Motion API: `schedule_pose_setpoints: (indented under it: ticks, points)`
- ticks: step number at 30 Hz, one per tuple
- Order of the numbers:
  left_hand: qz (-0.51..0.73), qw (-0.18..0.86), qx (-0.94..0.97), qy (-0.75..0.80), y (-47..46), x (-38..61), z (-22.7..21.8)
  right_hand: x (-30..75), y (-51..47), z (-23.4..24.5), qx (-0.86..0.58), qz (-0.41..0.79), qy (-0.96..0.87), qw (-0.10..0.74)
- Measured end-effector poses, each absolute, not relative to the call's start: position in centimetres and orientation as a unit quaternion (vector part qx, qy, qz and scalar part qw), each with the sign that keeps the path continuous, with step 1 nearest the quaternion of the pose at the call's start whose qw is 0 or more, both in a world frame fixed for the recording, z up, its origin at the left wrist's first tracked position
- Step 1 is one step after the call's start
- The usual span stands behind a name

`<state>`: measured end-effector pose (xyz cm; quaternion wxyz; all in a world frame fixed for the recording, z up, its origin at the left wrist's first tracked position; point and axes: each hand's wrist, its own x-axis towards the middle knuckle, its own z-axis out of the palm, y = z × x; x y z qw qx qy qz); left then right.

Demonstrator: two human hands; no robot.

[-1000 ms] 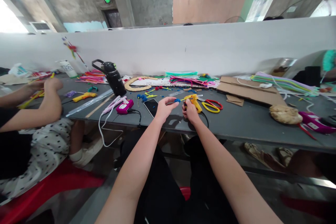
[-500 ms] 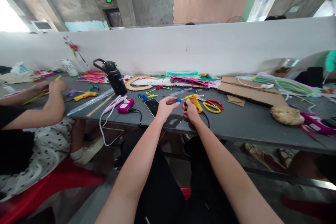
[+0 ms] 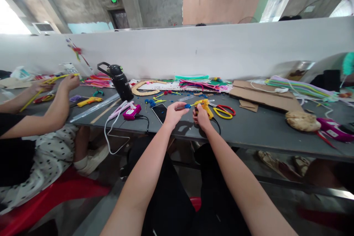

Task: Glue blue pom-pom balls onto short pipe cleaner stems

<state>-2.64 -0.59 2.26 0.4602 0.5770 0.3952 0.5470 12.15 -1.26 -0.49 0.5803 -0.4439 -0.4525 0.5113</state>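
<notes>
Between the fingertips of my left hand (image 3: 174, 113) is a small fuzzy blue piece (image 3: 188, 106). My right hand (image 3: 201, 116) is wrapped round a yellow glue gun (image 3: 204, 104), its nozzle pointing left at the blue piece. Whether the nozzle touches the piece I cannot tell. A black cord hangs from the gun's grip. Just right of the gun lie scissors (image 3: 225, 112) with red and yellow handles. Left of my left hand, a phone (image 3: 159, 112) lies on the grey table (image 3: 260, 129), near blue fuzzy bits (image 3: 150, 102) and yellow pieces (image 3: 159, 99).
A black bottle (image 3: 121, 84) stands left, behind a purple device (image 3: 132, 112) with a white cable. Pipe cleaners (image 3: 196, 85) and cardboard (image 3: 262, 95) lie along the back partition (image 3: 155, 53). Another person's arm (image 3: 52, 112) is at the left, near a second yellow glue gun (image 3: 90, 101).
My hands, the blue piece and the glue gun have barely moved. At the left, the other person's hands have moved apart, stretching yellow strands between them.
</notes>
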Motion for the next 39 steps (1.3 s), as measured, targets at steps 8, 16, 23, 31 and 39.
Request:
schedule_pose_setpoints:
  ticks: [8, 16, 23, 31, 39]
  points:
    - [0.555, 0.476, 0.555, 0.397, -0.3, -2.6, 1.8, 12.3, -1.2, -0.7, -0.443, 0.499, -0.457, 0.588]
    - [0.565, 0.543, 0.497, 0.374, -0.6, -2.3, 2.4, 12.2, -1.3, -0.7, -0.445, 0.485, -0.463, 0.593]
    - [0.560, 0.559, 0.480, 0.379, -0.7, -2.3, 2.6, 12.3, -1.1, -0.9, -0.444, 0.483, -0.460, 0.598]
    - [0.558, 0.559, 0.476, 0.387, -0.8, -2.3, 2.8, 12.3, -1.2, -0.7, -0.445, 0.486, -0.459, 0.596]
    - [0.562, 0.553, 0.478, 0.386, -0.6, -2.4, 2.7, 12.3, -1.3, -0.7, -0.445, 0.490, -0.476, 0.579]
